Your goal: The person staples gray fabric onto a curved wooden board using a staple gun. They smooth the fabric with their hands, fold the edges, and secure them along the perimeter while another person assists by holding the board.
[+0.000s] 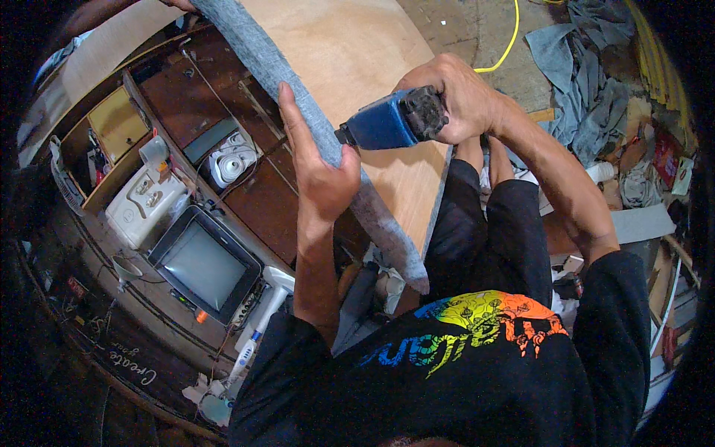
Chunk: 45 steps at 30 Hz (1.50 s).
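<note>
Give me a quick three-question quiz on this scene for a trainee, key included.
1. Multiple choice: what does the right hand hold?
A) a brush
B) a blue tool
C) a pair of scissors

2. True or false: the left hand touches the grey cloth along the edge of the wooden board.

3. Fill in: the cord to the right of the board is coloured ____.

Key: 1. B; 2. true; 3. yellow.

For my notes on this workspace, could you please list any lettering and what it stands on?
I'll leave wording uncopied.
Black shirt: large multicoloured lettering.
Dark surface, lower left: white script lettering.
Red package, right: any print too small to read.
Small red patch, far left: too blurred to read.
</note>
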Available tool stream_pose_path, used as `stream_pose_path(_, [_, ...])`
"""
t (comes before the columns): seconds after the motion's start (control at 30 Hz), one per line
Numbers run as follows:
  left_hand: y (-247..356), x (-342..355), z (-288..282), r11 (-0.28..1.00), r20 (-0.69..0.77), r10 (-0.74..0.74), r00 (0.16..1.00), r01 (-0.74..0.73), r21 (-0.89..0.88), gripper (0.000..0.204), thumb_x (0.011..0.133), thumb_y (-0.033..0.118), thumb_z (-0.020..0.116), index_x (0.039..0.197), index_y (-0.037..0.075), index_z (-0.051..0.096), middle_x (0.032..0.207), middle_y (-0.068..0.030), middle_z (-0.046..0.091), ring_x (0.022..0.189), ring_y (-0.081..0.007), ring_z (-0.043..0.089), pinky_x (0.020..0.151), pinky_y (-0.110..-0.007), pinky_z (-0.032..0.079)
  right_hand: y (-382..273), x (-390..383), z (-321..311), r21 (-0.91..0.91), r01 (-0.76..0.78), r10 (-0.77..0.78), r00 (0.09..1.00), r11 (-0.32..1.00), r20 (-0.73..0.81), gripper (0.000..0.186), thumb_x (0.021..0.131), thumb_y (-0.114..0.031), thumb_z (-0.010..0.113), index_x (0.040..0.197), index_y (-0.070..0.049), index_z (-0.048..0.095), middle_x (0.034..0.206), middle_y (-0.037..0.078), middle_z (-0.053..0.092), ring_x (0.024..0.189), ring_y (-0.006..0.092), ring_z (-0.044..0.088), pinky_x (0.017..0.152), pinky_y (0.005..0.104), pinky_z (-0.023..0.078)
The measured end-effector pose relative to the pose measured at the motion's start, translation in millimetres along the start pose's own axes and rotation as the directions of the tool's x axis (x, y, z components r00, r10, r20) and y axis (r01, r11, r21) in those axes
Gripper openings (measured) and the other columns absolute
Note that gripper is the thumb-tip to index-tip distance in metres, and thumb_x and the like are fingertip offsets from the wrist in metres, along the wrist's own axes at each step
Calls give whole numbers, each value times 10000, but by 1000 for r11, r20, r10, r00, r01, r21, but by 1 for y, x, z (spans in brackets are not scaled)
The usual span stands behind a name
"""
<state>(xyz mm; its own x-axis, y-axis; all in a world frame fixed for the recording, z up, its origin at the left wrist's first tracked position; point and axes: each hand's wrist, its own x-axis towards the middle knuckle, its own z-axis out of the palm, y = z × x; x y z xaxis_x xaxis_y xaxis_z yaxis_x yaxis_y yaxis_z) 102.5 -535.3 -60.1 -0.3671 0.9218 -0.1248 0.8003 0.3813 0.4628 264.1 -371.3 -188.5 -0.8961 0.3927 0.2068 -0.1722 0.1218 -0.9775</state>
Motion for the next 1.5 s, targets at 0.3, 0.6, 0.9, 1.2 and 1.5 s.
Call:
stream_pose_path(0.3, [7,3,1,996,6,-84,996,84,-26,1036,780,-55,628,1639,-91,51,1678,-350,182,1581,-474,188,1291,-473,198,1,9,-2,14,10,-9,998,1000,-69,227,603,-132,712,751,-29,573,670,151,553,606,389,506,561,408,430])
stream_pose_path(0.6, [12,4,3,995,19,-98,995,99,-21,1054,799,-37,669,1640,-85,36,1688,-345,156,1588,-462,176,1296,-467,172,19,25,-6,-13,-19,17,996,1000,-88,253,641,-137,755,791,-14,593,697,170,580,630,403,503,594,415,467])
stream_pose_path(0.9, [16,4,3,988,27,-145,989,146,-53,1060,802,-32,678,1644,-76,36,1694,-339,146,1597,-447,154,1301,-458,147,27,48,-15,-121,20,-37,989,992,-144,231,686,-213,743,751,-12,648,640,198,630,596,379,639,593,481,505])
stream_pose_path(1.2, [20,5,2,989,18,-144,989,144,-43,1066,801,-38,672,1654,-55,34,1697,-318,174,1595,-427,179,1299,-443,152,22,69,-25,-23,-71,68,993,997,-101,179,742,-171,722,836,-26,674,702,188,661,627,302,658,630,433,525])
stream_pose_path(1.5, [16,3,4,992,18,-124,992,124,-31,1070,808,-10,689,1654,-54,35,1701,-315,159,1597,-440,156,1303,-462,139,31,39,-20,-224,-195,128,951,955,-280,305,732,-255,677,944,-36,664,731,211,640,689,372,629,658,494,520])
